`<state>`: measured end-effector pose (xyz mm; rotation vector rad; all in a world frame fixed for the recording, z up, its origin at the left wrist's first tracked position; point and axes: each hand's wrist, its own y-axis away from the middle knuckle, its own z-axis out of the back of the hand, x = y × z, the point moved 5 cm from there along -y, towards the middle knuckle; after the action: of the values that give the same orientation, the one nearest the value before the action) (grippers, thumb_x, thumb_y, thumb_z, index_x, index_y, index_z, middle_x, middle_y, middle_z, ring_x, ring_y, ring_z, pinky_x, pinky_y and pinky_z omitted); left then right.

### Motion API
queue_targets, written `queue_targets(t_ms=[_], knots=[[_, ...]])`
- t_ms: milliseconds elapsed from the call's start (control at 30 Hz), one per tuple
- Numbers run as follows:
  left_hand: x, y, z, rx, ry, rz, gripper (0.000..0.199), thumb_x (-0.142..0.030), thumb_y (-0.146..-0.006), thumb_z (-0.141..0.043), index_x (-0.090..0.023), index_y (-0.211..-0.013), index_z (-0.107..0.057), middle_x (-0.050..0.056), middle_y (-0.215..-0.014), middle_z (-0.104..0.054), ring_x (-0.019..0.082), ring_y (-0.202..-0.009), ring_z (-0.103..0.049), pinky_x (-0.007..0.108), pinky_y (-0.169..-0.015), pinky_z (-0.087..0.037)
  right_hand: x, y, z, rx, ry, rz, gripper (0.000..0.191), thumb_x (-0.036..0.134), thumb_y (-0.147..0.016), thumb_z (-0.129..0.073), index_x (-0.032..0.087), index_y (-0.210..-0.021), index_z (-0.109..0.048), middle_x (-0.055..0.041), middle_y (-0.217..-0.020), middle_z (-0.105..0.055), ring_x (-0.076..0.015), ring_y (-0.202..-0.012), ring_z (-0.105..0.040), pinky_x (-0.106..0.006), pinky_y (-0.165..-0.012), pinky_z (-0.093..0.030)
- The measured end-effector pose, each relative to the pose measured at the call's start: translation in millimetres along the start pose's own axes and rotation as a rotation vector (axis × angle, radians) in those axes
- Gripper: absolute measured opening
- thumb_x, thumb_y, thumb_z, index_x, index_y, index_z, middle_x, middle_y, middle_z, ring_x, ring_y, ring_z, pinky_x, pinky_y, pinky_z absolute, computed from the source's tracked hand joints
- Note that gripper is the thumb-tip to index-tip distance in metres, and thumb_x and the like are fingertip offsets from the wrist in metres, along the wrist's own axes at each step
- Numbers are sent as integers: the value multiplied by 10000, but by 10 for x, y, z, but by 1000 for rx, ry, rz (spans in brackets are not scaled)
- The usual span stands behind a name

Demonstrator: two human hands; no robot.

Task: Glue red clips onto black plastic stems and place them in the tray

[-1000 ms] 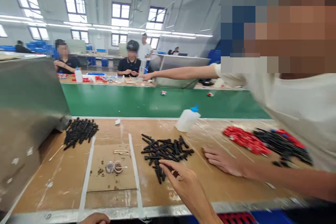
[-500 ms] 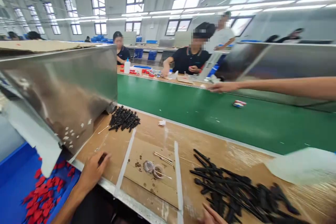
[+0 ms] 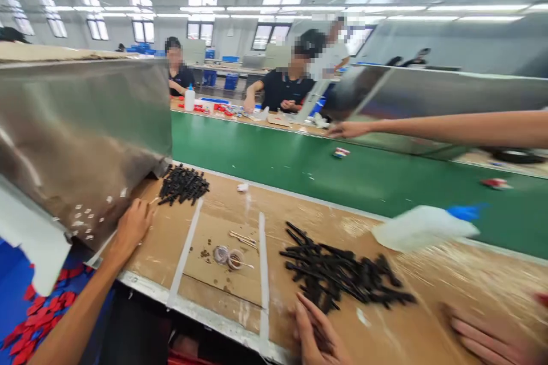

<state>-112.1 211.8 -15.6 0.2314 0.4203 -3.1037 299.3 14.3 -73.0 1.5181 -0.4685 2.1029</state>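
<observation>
My left hand (image 3: 135, 222) is at the left of the brown work surface, beside a small pile of short black pieces (image 3: 184, 184); its fingers are bent and slightly apart, with nothing visible in them. At the near edge of a larger pile of long black pieces (image 3: 342, 271), my right hand (image 3: 315, 331) has its fingers closed together around something dark, too hidden to name. Between the hands, a cardboard sheet (image 3: 197, 279) carries two small round containers (image 3: 235, 259) and several cotton swabs (image 3: 243, 239).
A metal panel (image 3: 85, 142) stands at the left, above a blue bin of red pieces (image 3: 40, 308). Beyond the table runs a green belt (image 3: 257, 145). A white bottle (image 3: 419, 228) lies at the right. Another person's arm (image 3: 449, 130) reaches over the belt; a blurred hand (image 3: 492, 333) is at lower right.
The view has shifted right. My left hand has moved forward towards the small pile, and the dark piece between its fingers no longer shows. More of my right hand is visible.
</observation>
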Motion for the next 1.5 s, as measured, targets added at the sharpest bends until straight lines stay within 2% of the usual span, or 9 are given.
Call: queue_targets(t_ms=[100,233,433,567,667,867,1067,1367,1500], knots=[[43,-50,-21,3,-21,-21,249,-270,-975,-397,-141,-1092,-575,112,-1076,-597,237,-871,-626,296,-675,-438,351,-24,-118,8,-14,95,451,531,-803,-647,160,-1051,-714,-116,-956,-763,-255,-823,-727,-310,-708,-593],[97,-87,-67,2,-68,-28,274,-233,-982,-352,-132,-1106,-573,126,-1044,-609,252,-832,-635,312,-624,-413,699,-76,-425,150,50,264,337,435,-822,-677,194,-1054,-722,-73,-912,-743,-183,-692,-658,-284,-639,-553],[123,113,10,-35,-73,-5,274,-264,-993,-333,-163,-1080,-572,106,-1077,-602,232,-812,-642,313,-610,-403,849,-131,-655,280,150,416,216,363,-891,-628,226,-1030,-720,-36,-909,-712,-152,-673,-596,-270,-632,-492],[39,348,120,-130,177,-73,164,-292,-952,-441,-188,-981,-564,59,-1016,-602,222,-898,-623,306,-743,-442,916,-167,-658,286,157,485,168,339,-913,-602,222,-931,-720,-21,-862,-701,-146,-663,-579,-264,-613,-460],[-70,495,134,-128,377,-112,152,-310,-934,-474,-190,-964,-563,41,-959,-592,198,-853,-605,303,-776,-444,912,-203,-625,243,167,481,162,339,-910,-605,215,-912,-709,-16,-836,-683,-141,-638,-556,-268,-614,-454],[-322,681,0,46,715,7,213,-414,-926,-501,-222,-948,-588,-30,-725,-547,142,-599,-509,258,-574,-402,808,-261,-579,195,150,405,205,384,-889,-626,203,-907,-720,-29,-839,-683,-146,-644,-561,-270,-617,-455],[-547,804,-33,120,839,2,232,-430,-922,-516,-221,-960,-606,-41,-678,-523,138,-589,-480,253,-552,-362,772,-268,-557,185,151,375,231,409,-880,-630,199,-898,-724,-28,-815,-679,-144,-619,-549,-265,-593,-444],[-534,858,-113,148,884,12,257,-455,-916,-525,-214,-942,-610,-36,-676,-506,144,-603,-464,258,-576,-366,780,-276,-573,176,157,342,258,433,-854,-646,192,-874,-734,-31,-759,-677,-153,-606,-562,-268,-579,-447],[-497,861,-191,164,922,33,256,-457,-912,-531,-216,-957,-605,-39,-678,-497,142,-608,-460,252,-579,-370,722,-306,-573,198,95,265,258,436,-819,-683,193,-873,-749,-38,-770,-707,-163,-629,-592,-268,-595,-463]])
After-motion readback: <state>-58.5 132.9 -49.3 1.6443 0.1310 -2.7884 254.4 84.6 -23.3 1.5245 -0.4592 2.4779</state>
